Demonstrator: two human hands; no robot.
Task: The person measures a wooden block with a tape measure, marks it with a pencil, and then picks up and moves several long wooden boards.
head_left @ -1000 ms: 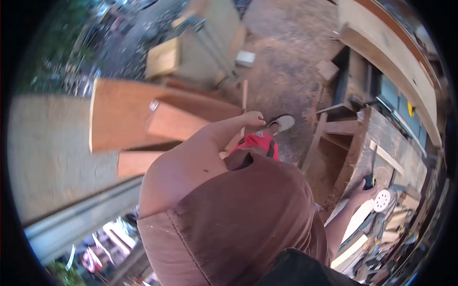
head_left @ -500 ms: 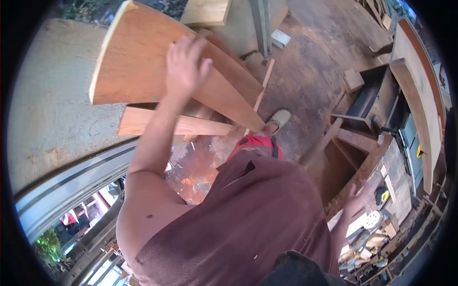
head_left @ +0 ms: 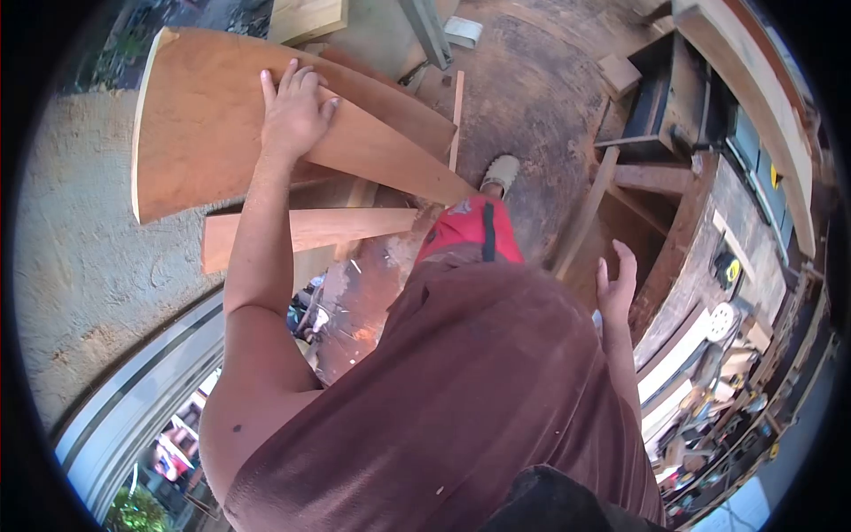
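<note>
My left hand (head_left: 298, 113) rests on the broad face of a large reddish-brown wooden board (head_left: 199, 124), its fingers spread across the upper edge. The board leans toward the wall on the left and narrows in view toward my feet. Below it lies a lighter wooden plank (head_left: 310, 230). My right hand (head_left: 617, 282) hangs in the air near the side of the wooden workbench (head_left: 678, 239). Its fingers are apart and nothing is in them.
A curved wooden piece (head_left: 753, 106) stands at the right beside a dark open box (head_left: 660, 97). A tape measure (head_left: 727, 269) lies on the bench. A thin strip (head_left: 457, 120) is on the floor near my shoe (head_left: 502, 173). A metal post (head_left: 425, 31) rises ahead.
My view has shifted, and the boards now sit further left in it. My left hand has settled on the board's upper edge. My right hand has come forward, away from the bench top.
</note>
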